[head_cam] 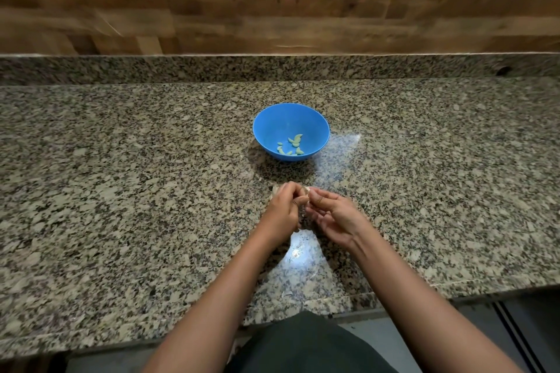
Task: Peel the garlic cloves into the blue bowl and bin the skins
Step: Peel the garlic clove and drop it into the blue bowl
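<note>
Your left hand [283, 209] and right hand [333, 215] both pinch the small pale garlic clove [304, 194], likely light, firm and slippery, so grip its ends.

Clove [304, 194] half-hidden btwn fingers [289, 191]

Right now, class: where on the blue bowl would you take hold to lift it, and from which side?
Pinch the bowl by its near rim, from above: it stands upright and open, its wall slopes outward, and the cloves lie low inside, clear of a thumb.
</note>
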Demonstrator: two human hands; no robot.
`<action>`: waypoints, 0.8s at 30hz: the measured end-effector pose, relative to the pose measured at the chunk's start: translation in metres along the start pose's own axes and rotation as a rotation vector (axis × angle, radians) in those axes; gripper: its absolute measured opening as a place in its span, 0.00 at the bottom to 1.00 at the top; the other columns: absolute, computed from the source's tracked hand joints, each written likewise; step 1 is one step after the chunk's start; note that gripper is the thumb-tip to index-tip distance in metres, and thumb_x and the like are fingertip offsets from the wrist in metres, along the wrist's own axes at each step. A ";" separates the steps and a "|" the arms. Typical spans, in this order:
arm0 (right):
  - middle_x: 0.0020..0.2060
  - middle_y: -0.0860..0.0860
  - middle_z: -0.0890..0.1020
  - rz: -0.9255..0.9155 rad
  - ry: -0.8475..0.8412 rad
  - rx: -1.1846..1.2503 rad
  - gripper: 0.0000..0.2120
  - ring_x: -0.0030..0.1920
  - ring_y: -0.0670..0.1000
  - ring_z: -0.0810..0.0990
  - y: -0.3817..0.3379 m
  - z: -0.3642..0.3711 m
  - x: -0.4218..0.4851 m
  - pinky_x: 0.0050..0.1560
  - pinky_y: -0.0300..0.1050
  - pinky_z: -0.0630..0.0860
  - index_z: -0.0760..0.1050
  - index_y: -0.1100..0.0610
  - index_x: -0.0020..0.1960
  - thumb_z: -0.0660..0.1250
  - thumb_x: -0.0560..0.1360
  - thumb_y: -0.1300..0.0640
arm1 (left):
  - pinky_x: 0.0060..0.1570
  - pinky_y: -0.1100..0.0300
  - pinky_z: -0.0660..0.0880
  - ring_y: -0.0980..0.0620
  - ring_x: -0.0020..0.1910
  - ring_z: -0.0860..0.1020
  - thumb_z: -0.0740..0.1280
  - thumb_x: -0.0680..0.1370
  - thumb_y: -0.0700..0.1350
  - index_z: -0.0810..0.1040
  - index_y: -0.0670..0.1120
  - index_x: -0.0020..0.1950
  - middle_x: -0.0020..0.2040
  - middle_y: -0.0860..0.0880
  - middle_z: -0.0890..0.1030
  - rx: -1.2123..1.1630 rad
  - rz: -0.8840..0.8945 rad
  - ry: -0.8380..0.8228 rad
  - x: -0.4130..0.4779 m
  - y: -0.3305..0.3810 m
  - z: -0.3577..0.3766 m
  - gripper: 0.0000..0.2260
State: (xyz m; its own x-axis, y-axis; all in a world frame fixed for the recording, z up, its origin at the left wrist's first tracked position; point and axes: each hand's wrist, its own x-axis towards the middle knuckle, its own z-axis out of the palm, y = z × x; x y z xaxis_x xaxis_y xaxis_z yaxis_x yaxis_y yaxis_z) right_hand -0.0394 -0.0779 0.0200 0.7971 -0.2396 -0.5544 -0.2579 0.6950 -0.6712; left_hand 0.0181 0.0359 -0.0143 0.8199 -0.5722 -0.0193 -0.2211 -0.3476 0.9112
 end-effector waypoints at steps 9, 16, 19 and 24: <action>0.41 0.62 0.79 -0.005 0.059 0.132 0.10 0.39 0.53 0.77 0.005 -0.002 0.006 0.33 0.38 0.80 0.73 0.69 0.56 0.61 0.75 0.71 | 0.47 0.48 0.78 0.51 0.41 0.72 0.55 0.79 0.32 0.67 0.45 0.45 0.44 0.53 0.69 0.053 0.004 -0.048 -0.014 0.003 -0.003 0.09; 0.40 0.61 0.80 -0.092 0.096 0.024 0.06 0.39 0.53 0.79 -0.008 -0.011 0.004 0.36 0.38 0.80 0.74 0.69 0.50 0.62 0.74 0.72 | 0.36 0.60 0.79 0.50 0.36 0.79 0.65 0.77 0.39 0.72 0.45 0.44 0.43 0.43 0.78 -0.054 -0.085 -0.027 -0.020 0.003 -0.011 0.05; 0.40 0.60 0.80 -0.107 0.072 -0.090 0.04 0.38 0.53 0.80 -0.005 -0.012 0.002 0.37 0.39 0.81 0.74 0.69 0.48 0.64 0.74 0.72 | 0.37 0.57 0.79 0.51 0.34 0.80 0.71 0.74 0.39 0.75 0.42 0.44 0.39 0.45 0.81 -0.127 -0.181 0.001 -0.016 0.005 -0.010 0.05; 0.39 0.59 0.79 -0.152 0.045 -0.243 0.02 0.35 0.52 0.80 0.001 -0.017 -0.001 0.38 0.41 0.81 0.74 0.67 0.46 0.65 0.73 0.71 | 0.38 0.58 0.78 0.53 0.34 0.77 0.65 0.78 0.37 0.79 0.41 0.50 0.42 0.44 0.79 -0.296 -0.248 0.001 -0.008 0.010 -0.008 0.04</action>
State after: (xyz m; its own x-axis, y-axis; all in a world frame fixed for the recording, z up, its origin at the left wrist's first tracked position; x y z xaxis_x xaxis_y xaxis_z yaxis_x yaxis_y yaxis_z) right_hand -0.0495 -0.0887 0.0116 0.8131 -0.3619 -0.4560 -0.2652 0.4671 -0.8435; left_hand 0.0140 0.0429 -0.0012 0.8301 -0.4966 -0.2537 0.1460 -0.2456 0.9583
